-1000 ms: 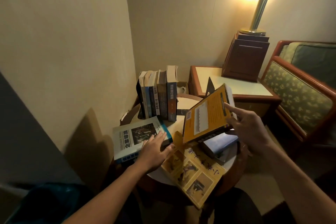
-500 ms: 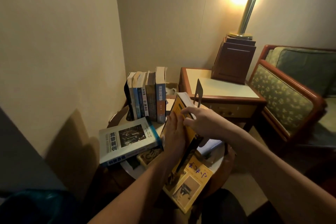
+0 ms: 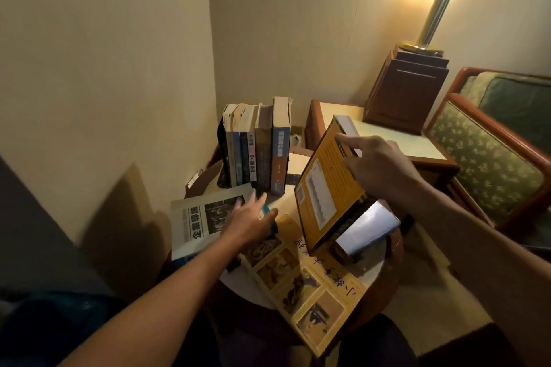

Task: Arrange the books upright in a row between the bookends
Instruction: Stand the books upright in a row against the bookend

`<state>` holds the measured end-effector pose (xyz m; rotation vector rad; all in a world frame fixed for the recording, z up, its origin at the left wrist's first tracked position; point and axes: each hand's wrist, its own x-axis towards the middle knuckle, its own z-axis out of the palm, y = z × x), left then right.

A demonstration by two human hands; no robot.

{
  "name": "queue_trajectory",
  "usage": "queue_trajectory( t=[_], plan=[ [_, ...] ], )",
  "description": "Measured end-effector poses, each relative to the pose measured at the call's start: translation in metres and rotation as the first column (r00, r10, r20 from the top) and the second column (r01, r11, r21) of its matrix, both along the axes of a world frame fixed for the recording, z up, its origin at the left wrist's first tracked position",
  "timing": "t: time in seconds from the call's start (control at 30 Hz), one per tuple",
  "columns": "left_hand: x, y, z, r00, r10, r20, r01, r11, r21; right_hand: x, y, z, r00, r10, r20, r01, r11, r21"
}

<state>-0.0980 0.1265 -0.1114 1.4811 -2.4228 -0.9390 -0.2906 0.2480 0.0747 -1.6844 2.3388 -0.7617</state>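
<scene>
Several upright books point(image 3: 256, 146) stand in a tight row at the far side of the small round white-topped table with a dark wooden rim point(image 3: 390, 265), spines toward us. A thin black metal bookend point(image 3: 221, 140) touches the left end of the row. The right end is free, and a strip of bare tabletop shows between the last spine and the book we are holding.

Our right hand point(image 3: 378, 170) grips a yellow paperback book point(image 3: 325, 188) near its upper edge, forefinger stretched along the top and the other fingers bent against the cover. The book leans steeply, its lower edge down at a flat yellow picture album with handwriting point(image 3: 304, 280); we cannot tell whether the two touch. The album overhangs the near rim of the table. Just beside the paperback's lower right lies a silver-blue book point(image 3: 366, 226), near the right rim.

Our left hand point(image 3: 250, 223) is spread with straight fingers over the right corner of a flat grey-white book with a blue edge point(image 3: 196, 220), holding nothing; motion blur hides whether it presses down. This book sits just in front of the row and juts over the table's left side, close to the cream wall point(image 3: 104, 68).

Behind the table on the right stands a low wooden side table with a pale top point(image 3: 387, 134), which carries a dark wooden lamp base point(image 3: 405, 92) and a brass lamp pole point(image 3: 441, 0). A wooden-framed armchair with green patterned upholstery point(image 3: 492, 164) closes off the right side.
</scene>
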Motion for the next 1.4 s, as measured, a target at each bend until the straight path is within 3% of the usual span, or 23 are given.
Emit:
queue_trajectory(
  t=[0.2, 0.37, 0.6, 0.73, 0.9, 1.1, 1.27, 1.4],
  plan=[
    [0.029, -0.037, -0.044, 0.969, -0.036, 0.245, 0.041, 0.999, -0.013, -0.011, -0.042, 0.01, 0.995, -0.06, -0.085, 0.046, 0.987, -0.152],
    [0.035, -0.048, -0.066, 0.888, -0.196, 0.417, 0.279, 0.949, -0.147, -0.019, -0.088, -0.001, 0.994, -0.093, -0.064, 0.078, 0.975, -0.209],
    [0.035, -0.051, -0.078, 0.902, -0.171, 0.396, 0.261, 0.947, -0.186, -0.017, -0.141, -0.021, 0.996, -0.076, -0.046, 0.067, 0.984, -0.163],
    [0.034, -0.047, -0.078, 0.929, -0.107, 0.355, 0.187, 0.962, -0.199, -0.017, -0.166, -0.043, 0.993, -0.053, 0.108, 0.058, 0.997, -0.045],
    [0.032, -0.046, -0.08, 0.917, -0.104, 0.386, 0.204, 0.952, -0.228, -0.013, -0.176, -0.049, 0.99, 0.053, 0.128, -0.057, 0.998, 0.033],
    [0.029, -0.04, -0.069, 0.945, -0.02, 0.326, 0.093, 0.974, -0.209, -0.019, -0.17, -0.057, 0.955, 0.2, 0.219, -0.235, 0.96, 0.15],
    [0.031, -0.038, -0.066, 0.953, -0.032, 0.3, 0.097, 0.974, -0.204, -0.034, -0.158, -0.073, 0.954, 0.292, 0.063, -0.296, 0.953, 0.064],
    [0.031, -0.039, -0.067, 0.952, -0.017, 0.304, 0.08, 0.977, -0.197, -0.037, -0.155, -0.079, 0.947, 0.319, 0.033, -0.319, 0.948, 0.0]
  ],
)
